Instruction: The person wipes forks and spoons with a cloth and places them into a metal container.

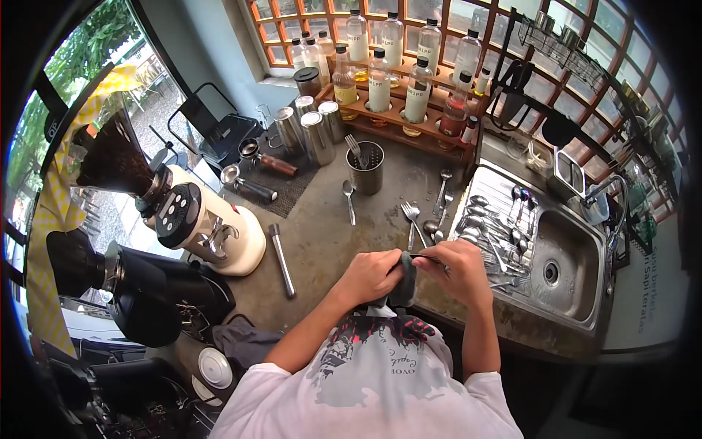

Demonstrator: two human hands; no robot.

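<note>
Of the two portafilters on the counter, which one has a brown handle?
The portafilter nearer the metal canisters; the other one, nearer the cream grinder, has a black handle.

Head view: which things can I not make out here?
Head view:
Thin item: its ends, hidden by cloth and right hand.
Forks: lower ends, hidden by the cup wall.
Bottle labels: small print too small.
Black machine: cut off by the bottom edge.

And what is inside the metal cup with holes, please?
Forks stand in the metal cup, tines up. Their lower ends and the cup's bottom are hidden by its wall.
</note>
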